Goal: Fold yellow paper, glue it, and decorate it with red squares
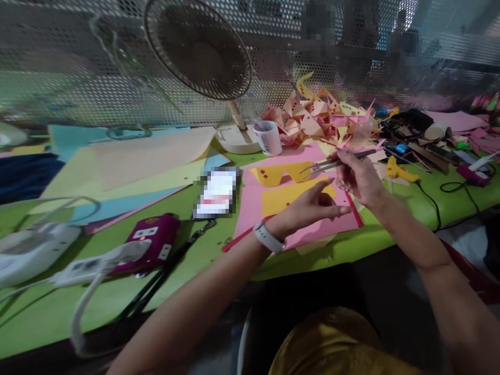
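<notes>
My right hand [357, 176] is closed around a pair of metal tweezers [326, 165], whose tips point left over a yellow paper cutout [269, 175]. That cutout is shaped like eyeglasses and carries small red diamond marks. My left hand [310, 204], with a pale watch on its wrist, hovers over or rests on a yellow sheet [273, 201]; I cannot tell which. Its index finger and thumb are apart, with nothing seen between them. Both yellow pieces lie on a pink sheet [250, 200] with red strips along its near and right edges.
A fan [207, 57] and a white cup [269, 139] stand behind the pink sheet. Cut paper scraps [308, 117] are heaped at the back. To the left lie a phone [216, 192], coloured sheets [152, 161] and a purple power adapter [166, 239]. A yellow glue gun [400, 171] is right.
</notes>
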A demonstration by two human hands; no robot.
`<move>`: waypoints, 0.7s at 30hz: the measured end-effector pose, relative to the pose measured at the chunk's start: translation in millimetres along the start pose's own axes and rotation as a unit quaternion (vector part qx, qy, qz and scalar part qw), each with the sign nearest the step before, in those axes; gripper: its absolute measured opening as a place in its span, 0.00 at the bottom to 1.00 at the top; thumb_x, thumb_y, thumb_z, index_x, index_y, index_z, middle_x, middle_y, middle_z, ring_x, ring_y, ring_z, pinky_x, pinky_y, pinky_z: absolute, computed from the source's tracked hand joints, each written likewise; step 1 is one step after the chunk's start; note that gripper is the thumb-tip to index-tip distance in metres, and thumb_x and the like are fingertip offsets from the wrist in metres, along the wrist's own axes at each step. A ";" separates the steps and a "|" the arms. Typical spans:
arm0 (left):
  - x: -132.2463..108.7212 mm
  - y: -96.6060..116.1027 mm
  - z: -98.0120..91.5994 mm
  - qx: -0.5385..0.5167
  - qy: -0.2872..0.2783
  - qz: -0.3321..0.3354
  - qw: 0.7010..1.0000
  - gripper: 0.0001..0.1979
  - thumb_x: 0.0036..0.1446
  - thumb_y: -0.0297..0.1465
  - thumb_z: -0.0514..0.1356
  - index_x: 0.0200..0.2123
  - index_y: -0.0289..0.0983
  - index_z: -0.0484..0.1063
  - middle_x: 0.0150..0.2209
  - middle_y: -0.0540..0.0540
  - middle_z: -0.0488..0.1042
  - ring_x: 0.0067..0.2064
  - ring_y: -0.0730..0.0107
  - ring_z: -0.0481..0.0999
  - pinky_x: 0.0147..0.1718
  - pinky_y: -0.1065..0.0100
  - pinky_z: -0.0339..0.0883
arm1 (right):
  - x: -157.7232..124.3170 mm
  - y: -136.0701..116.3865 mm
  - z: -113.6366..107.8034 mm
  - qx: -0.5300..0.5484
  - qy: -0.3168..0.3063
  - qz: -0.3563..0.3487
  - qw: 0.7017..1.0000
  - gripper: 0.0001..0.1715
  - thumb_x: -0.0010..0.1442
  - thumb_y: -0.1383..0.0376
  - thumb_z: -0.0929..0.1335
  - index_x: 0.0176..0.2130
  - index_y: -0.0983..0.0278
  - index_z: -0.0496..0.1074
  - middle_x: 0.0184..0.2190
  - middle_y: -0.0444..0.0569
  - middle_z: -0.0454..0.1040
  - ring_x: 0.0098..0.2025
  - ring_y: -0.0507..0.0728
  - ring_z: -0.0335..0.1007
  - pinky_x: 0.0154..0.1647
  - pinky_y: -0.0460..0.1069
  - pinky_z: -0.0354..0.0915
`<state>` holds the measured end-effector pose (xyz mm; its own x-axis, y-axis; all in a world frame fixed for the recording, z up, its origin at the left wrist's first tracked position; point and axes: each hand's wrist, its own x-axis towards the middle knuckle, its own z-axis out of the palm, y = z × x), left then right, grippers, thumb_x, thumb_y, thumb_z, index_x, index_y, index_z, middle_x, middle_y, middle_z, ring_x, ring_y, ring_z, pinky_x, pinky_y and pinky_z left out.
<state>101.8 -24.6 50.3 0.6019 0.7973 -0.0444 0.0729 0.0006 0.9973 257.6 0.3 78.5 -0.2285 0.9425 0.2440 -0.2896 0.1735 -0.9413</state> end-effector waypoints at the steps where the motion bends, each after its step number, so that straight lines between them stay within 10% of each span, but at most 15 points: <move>1: 5.0 -0.9 2.6 -0.004 -0.014 0.014 1.000 0.28 0.51 0.47 0.70 0.48 0.33 0.72 0.27 0.49 0.76 0.29 0.69 0.75 0.31 0.67 0.68 | -0.7 0.7 3.9 -0.002 -0.014 0.006 1.000 0.22 0.56 0.47 0.74 0.31 0.62 0.73 0.13 0.34 0.64 0.12 0.45 0.56 0.13 0.42 0.54; 5: -5.3 1.0 7.6 0.044 -0.033 0.102 0.993 0.26 0.66 0.50 0.55 0.24 0.36 0.69 0.23 0.49 0.72 0.27 0.74 0.71 0.36 0.68 0.69 | 5.2 1.0 -8.2 -0.038 -0.001 0.001 0.999 0.23 0.55 0.45 0.74 0.33 0.62 0.74 0.15 0.36 0.67 0.13 0.46 0.60 0.12 0.43 0.55; 10: -51.7 5.2 9.3 0.128 -0.256 0.072 0.956 0.21 0.68 0.43 0.56 0.29 0.35 0.74 0.27 0.46 0.77 0.29 0.72 0.74 0.32 0.71 0.68 | 34.9 1.5 -68.9 -0.094 0.164 -0.054 0.981 0.19 0.58 0.49 0.73 0.33 0.62 0.72 0.15 0.36 0.66 0.13 0.46 0.60 0.13 0.42 0.56; 13: -65.4 5.9 1.2 0.122 -0.334 0.024 0.935 0.15 0.68 0.39 0.58 0.48 0.37 0.77 0.36 0.42 0.82 0.37 0.67 0.81 0.38 0.70 0.71 | 47.8 6.5 -94.7 -0.130 0.254 -0.036 0.958 0.16 0.61 0.53 0.72 0.32 0.62 0.70 0.15 0.35 0.65 0.13 0.46 0.59 0.14 0.42 0.57; 18: -61.2 7.6 -47.3 0.184 -0.239 -0.012 0.953 0.27 0.60 0.39 0.65 0.61 0.41 0.71 0.42 0.43 0.83 0.43 0.63 0.82 0.43 0.66 0.73 | 44.0 12.1 -99.2 -0.191 0.207 -0.028 0.959 0.18 0.62 0.50 0.71 0.37 0.62 0.72 0.18 0.38 0.71 0.15 0.47 0.63 0.16 0.42 0.61; 21: -53.4 2.0 -84.6 0.246 -0.049 -0.029 0.968 0.22 0.60 0.43 0.61 0.53 0.40 0.76 0.39 0.43 0.83 0.39 0.63 0.81 0.39 0.65 0.74 | 40.1 10.0 -93.9 -0.247 0.131 -0.019 0.960 0.28 0.62 0.41 0.68 0.40 0.63 0.75 0.23 0.43 0.75 0.15 0.47 0.64 0.15 0.42 0.60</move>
<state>2.6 -16.2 59.5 0.6570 0.7429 -0.1282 0.4634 -0.2638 0.8460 332.8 66.7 56.9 0.0347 0.9611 0.2740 0.1968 0.2622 -0.9447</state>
